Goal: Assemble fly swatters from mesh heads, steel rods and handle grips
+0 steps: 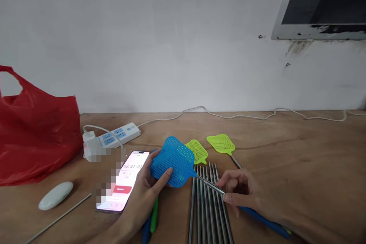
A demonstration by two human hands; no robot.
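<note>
A blue fly swatter with a perforated head is held between both hands above the table. My left hand grips the head's left side, thumb across its face. On the metal rod to the right, my right hand pinches with thumb and fingers. A blue handle runs out beneath the right hand; I cannot tell which rod it joins. Below lie several metal rods side by side. Yellow-green swatter heads lie behind, one partly hidden and one with a metal rod.
A lit phone lies left of my left hand, near a white power strip and a white oval object. A red plastic bag stands far left. Green and blue handles lie beside the left wrist. A cable follows the wall.
</note>
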